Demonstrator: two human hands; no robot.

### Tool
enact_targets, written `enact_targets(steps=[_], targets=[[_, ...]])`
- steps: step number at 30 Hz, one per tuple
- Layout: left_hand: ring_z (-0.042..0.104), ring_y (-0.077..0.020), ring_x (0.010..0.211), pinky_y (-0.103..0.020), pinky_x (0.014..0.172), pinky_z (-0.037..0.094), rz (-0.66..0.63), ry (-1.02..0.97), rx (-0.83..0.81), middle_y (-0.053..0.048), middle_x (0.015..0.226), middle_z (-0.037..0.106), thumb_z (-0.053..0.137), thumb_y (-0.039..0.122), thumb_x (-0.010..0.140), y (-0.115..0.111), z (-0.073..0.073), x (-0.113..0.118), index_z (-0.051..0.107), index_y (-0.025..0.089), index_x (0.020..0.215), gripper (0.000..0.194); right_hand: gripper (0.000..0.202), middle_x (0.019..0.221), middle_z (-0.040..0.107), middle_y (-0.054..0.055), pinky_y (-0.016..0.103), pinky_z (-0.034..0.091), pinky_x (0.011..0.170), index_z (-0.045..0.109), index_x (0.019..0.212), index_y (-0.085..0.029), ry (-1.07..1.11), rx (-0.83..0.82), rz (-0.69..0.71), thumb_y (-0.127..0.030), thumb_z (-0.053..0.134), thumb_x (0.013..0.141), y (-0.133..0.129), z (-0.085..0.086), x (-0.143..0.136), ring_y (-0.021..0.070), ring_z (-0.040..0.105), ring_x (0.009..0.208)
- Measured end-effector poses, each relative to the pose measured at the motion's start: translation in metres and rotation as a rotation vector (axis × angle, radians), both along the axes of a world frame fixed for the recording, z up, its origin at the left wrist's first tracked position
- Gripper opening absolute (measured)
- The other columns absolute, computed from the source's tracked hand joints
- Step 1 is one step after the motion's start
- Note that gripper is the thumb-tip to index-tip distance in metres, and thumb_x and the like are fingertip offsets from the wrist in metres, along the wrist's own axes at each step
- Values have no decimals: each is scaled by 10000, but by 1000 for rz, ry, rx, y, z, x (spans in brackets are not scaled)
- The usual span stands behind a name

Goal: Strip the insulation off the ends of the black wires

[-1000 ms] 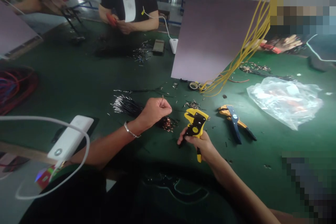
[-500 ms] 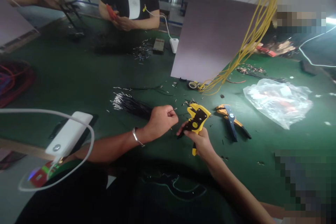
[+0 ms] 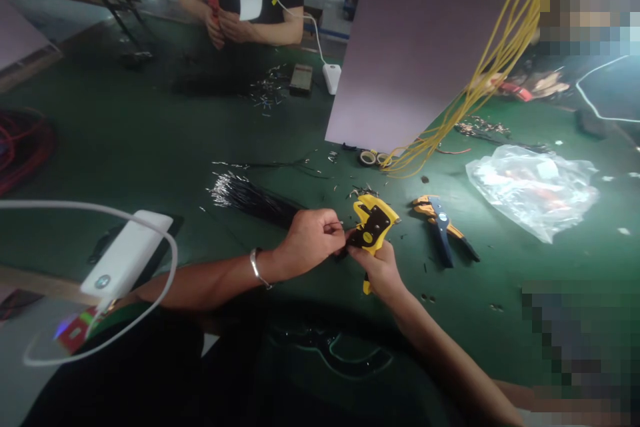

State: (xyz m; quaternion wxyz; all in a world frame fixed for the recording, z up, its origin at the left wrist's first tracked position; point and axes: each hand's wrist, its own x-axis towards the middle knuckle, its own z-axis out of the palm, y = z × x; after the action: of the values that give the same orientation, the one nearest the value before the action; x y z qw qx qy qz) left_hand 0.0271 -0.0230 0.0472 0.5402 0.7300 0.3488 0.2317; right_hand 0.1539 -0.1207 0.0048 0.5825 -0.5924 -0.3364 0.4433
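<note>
My left hand (image 3: pixel 315 240), with a silver bangle at the wrist, is closed in a pinch on a thin dark wire (image 3: pixel 341 223). Only the wire's short tip shows, pointing at the tool's jaws. My right hand (image 3: pixel 383 267) is wrapped round the handles of a yellow and black wire stripper (image 3: pixel 376 221), held upright with its head on top. The two hands almost touch. Left of them lies a bundle of black wires (image 3: pixel 260 203) with bright bare ends fanned out at its far left; my left hand covers its right end.
A second wire stripper (image 3: pixel 443 230), blue and orange, lies to the right, beside a clear plastic bag (image 3: pixel 535 187). Yellow wires (image 3: pixel 470 107) hang down past a grey panel (image 3: pixel 400 47). At left is a white power bank (image 3: pixel 127 253) with a cable. Across the table a co-worker's hands (image 3: pixel 230 27) hold a red-handled tool.
My left hand has moved slightly right and down, bringing the wire tip close to the stripper's jaws. My right hand keeps its hold. The co-worker's red tool is now more upright.
</note>
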Motion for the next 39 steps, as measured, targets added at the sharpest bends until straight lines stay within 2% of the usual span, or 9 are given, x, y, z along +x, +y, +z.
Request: enact_targets(steps=[7,14,23,33,39], targets=[[422,-62,480,-174,439,300,-3,24,20,33,498,524,600,153,664,0,3,-1,592,136,571,95,92,663,694,19,331,538,656,664,751,-187,-86,23,-27,-244,649,680,0,4,-1,205,652,643],[403,-58,472,-174,431,292,-17,36,-59,44,494,507,607,178,659,0,4,-1,579,137,576,97,79,640,690,26,313,528,613,657,712,-184,-133,20,-44,-253,642,675,3,5,-4,198,636,615],[416,-58,482,-173,441,314,-25,14,-62,42,506,519,585,156,654,1,0,0,575,141,579,76,72,569,649,10,291,496,533,637,647,-180,-183,-71,-121,-244,660,627,8,5,-8,172,591,536],[471,-66,488,-176,457,340,-34,-8,-20,32,515,576,583,144,674,5,-5,-1,582,149,580,93,125,498,621,5,296,474,507,615,613,-180,-103,-36,-170,-280,679,650,13,-11,-10,171,580,485],[485,-65,486,-174,461,351,-32,-13,-42,34,508,584,583,132,675,6,-4,0,579,149,579,98,125,487,619,-2,296,477,517,611,634,-172,-85,-34,-187,-267,685,668,14,-14,-11,165,579,468]])
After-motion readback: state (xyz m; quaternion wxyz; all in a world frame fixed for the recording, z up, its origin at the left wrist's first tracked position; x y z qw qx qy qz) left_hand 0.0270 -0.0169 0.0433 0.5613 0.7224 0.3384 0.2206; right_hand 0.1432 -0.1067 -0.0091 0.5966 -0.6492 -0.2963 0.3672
